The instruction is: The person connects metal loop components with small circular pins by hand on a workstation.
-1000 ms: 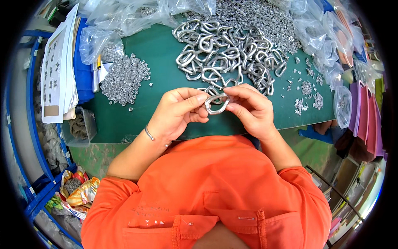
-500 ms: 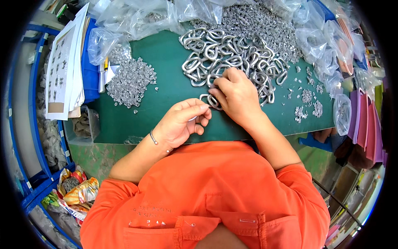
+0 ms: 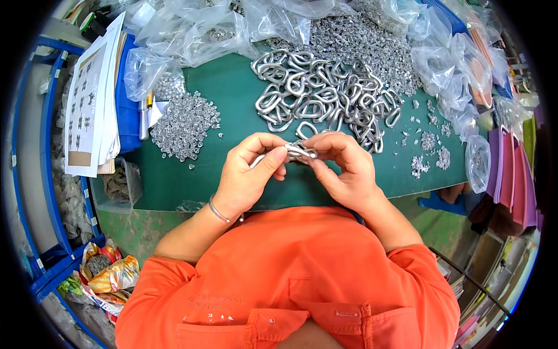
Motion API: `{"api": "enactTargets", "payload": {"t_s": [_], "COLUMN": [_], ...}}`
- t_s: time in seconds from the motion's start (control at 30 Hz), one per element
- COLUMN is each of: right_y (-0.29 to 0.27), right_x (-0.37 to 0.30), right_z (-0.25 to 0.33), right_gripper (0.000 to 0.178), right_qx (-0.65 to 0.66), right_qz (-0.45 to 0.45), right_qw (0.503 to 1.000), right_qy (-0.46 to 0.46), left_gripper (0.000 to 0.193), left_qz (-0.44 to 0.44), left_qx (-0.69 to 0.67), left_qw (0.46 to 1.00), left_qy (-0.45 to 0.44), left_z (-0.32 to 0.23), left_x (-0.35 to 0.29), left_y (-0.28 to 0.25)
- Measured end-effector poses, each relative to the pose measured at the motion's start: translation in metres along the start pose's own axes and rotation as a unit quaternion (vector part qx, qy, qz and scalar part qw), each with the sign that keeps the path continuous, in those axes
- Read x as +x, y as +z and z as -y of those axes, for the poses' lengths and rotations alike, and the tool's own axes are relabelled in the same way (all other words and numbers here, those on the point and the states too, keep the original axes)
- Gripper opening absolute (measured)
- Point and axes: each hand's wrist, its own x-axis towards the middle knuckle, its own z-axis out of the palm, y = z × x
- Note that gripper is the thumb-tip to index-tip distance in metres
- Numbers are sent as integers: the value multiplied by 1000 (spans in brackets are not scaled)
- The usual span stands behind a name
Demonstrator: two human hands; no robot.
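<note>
Silver oval metal links (image 3: 299,150) are held between my two hands just in front of a pile of similar links (image 3: 325,87). My left hand (image 3: 250,168), with a bangle at its wrist, pinches them from the left between thumb and fingers. From the right, my right hand (image 3: 349,166) grips them with thumb and forefinger. The fingers partly cover the held links, so how they join cannot be made out. One loose link (image 3: 306,129) lies right behind my fingertips, at the near edge of the pile.
On the green table (image 3: 168,186), small clear pieces (image 3: 185,125) are heaped at left. A large spread of small shiny pieces (image 3: 360,43) and plastic bags (image 3: 215,29) line the back. Papers (image 3: 93,104) stand at far left, above a clear bin (image 3: 119,186).
My right hand has drawn back from the pile toward my body, bringing a link to my left hand. Both hands now meet on the links.
</note>
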Motion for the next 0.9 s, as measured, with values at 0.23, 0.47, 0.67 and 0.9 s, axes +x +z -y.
{"api": "enactTargets", "payload": {"t_s": [0.23,0.47,0.67,0.9], "right_y": [-7,-13,-16,-9], "right_x": [-6,-19,-31,-37], "right_z": [3,7,9,21], "right_gripper": [22,27,28,23], "right_qx": [118,342,427,307], "right_qz": [33,47,40,21], "right_qw": [989,926,887,947], "right_qy": [83,152,173,97], "left_gripper": [13,26,30,30], "left_qz": [11,88,146,147], "left_qx": [-99,-218,-208,-195], "left_qw": [992,964,964,970], "left_qy": [-74,-127,-73,11], "left_z": [0,-3,7,9], "left_x": [-2,-5,-9,-16], "left_y": [-4,-3,0,2]}}
